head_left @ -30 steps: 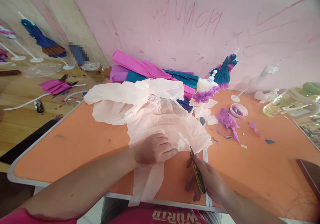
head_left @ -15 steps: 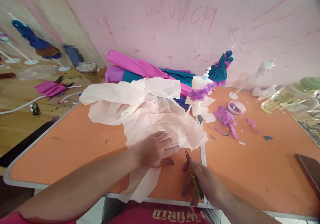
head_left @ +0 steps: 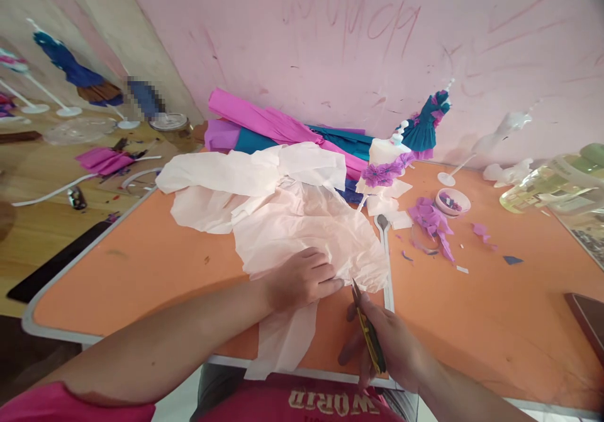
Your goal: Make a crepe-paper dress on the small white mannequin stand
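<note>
A large crumpled sheet of pale pink tissue paper [head_left: 302,221] lies across the orange table [head_left: 472,309]. My left hand [head_left: 302,280] presses down on its near edge, fingers bent over the paper. My right hand [head_left: 387,346] grips yellow-handled scissors [head_left: 368,331], their tips pointing at the paper's edge just right of my left fingers. A strip of the same paper [head_left: 283,340] hangs over the table's near edge.
Rolls of magenta, purple and teal crepe paper [head_left: 283,126] lie against the pink wall. A small white mannequin with purple flowers [head_left: 384,167], a teal paper dress on a stand [head_left: 425,129], purple scraps [head_left: 431,221], a small bowl [head_left: 452,202] and a clear bottle [head_left: 552,186] sit to the right.
The scissors drew back from the paper's edge, then came forward to it again. My left hand shifted slightly on the paper and the view wobbled.
</note>
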Demonstrator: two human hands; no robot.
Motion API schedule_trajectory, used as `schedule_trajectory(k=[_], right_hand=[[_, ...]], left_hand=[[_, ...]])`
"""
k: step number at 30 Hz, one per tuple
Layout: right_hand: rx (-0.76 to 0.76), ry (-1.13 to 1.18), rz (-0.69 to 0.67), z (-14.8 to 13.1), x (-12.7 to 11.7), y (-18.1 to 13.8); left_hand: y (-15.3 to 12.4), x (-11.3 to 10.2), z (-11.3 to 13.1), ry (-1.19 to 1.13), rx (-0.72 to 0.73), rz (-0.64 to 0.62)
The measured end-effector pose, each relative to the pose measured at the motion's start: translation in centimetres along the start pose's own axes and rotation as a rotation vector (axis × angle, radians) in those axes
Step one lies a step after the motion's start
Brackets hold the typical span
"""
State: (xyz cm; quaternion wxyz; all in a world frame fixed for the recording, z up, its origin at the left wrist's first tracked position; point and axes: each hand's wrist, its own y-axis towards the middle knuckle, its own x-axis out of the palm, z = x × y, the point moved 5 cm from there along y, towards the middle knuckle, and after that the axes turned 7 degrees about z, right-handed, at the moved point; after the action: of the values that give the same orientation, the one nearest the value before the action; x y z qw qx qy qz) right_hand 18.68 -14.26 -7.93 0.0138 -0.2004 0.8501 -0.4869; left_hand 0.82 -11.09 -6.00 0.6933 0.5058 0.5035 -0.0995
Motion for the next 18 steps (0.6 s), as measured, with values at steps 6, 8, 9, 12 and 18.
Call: schedule_trajectory(k=[6, 8, 9, 12, 18], right_hand=[[-0.009, 0.134, -0.051, 2.3, 1.4, -0.4], [-0.046, 0.166, -0.037, 2.6, 1.6, -0.6], [-0.057, 0.172, -0.029, 2.7, 1.7, -0.7], [-0.082, 0.146, 0.011, 2.8, 1.6, -0.7], [-0.155, 0.01, 0.017, 2.6, 1.4, -0.7]], left_hand=[[0.1, -1.2, 0.4, -0.042, 0.036, 0.135], [0.1, -1.2, 0.6, -0.056, 0.07, 0.137], [0.1, -1.3, 0.6, -0.062, 0.077, 0.139], [0.1, -1.4, 0.8, -0.06, 0.1, 0.17], [0.1, -1.6, 1.3, 0.009, 0.154, 0.205]])
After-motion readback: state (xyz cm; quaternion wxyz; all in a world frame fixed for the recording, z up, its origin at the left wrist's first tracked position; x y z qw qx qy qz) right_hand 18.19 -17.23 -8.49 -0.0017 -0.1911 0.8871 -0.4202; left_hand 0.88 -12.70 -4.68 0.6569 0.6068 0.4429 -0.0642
